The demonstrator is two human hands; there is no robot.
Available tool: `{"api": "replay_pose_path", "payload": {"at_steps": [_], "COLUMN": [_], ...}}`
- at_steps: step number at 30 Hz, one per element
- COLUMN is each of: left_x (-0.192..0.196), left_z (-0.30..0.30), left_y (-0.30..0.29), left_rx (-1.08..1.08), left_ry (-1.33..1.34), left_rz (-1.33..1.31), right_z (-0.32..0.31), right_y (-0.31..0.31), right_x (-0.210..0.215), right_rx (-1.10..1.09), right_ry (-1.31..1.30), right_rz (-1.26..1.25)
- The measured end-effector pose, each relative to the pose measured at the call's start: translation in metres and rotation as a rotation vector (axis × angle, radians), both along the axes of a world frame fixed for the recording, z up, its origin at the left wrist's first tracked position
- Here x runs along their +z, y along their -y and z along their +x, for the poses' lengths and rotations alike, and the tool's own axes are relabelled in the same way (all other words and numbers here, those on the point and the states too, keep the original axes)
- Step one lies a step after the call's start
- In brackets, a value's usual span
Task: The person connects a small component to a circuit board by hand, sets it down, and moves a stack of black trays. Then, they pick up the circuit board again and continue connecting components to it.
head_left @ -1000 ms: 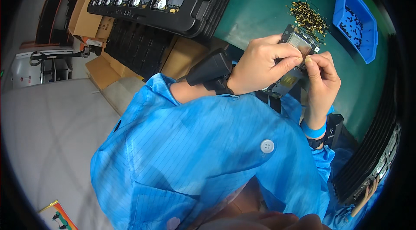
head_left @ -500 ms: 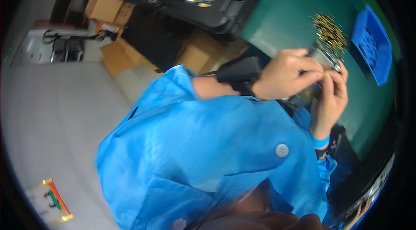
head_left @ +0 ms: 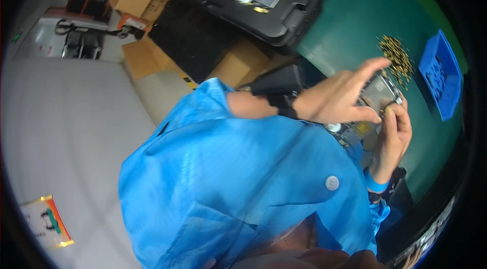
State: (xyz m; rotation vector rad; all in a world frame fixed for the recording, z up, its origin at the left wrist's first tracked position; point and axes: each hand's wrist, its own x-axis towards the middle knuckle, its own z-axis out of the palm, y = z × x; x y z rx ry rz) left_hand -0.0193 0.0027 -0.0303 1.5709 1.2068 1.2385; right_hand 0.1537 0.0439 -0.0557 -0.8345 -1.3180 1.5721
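A circuit board with a silver-grey rectangular plate is tilted up between my hands. My right hand, with a blue band at its wrist, grips the board's near right edge between thumb and fingers. My left hand is at the board's left side, thumb and index finger spread wide. Its index fingertip is by the near edge of a pile of small brass-coloured pins; its thumb tip is close to the right thumb. Below the hands, a second board part with a gold patch and a white disc shows, partly hidden.
A black tray with several similar boards lies at the upper middle. To the right, a blue bin with small dark pieces stands on the green table mat. Cardboard boxes are at the upper left; a printed packet lies lower left.
My left thumb and index finger have parted from a pinch at the board's edge, the index finger now stretched toward the brass pile. The right hand keeps its grip. The whole view has shifted slightly.
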Motion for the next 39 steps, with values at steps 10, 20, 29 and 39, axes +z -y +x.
{"api": "replay_pose_path", "payload": {"at_steps": [10, 20, 29, 39], "left_x": [0.006, 0.003, 0.003, 0.003], "left_z": [0.005, 0.011, 0.011, 0.010], "left_y": [-0.004, -0.003, 0.000, -0.001], "left_rx": [-0.006, -0.044, -0.054, -0.045], "left_ry": [0.156, 0.222, 0.186, 0.173], "left_rz": [-0.305, -0.328, -0.324, -0.315], "right_z": [0.008, 0.004, 0.005, 0.003], "right_y": [0.003, -0.008, -0.007, -0.008], "right_x": [0.024, 0.022, 0.024, 0.022], "right_rx": [0.128, 0.002, 0.037, 0.031], "right_ry": [0.077, 0.270, 0.240, 0.222], "right_rz": [0.050, 0.344, 0.270, 0.255]}}
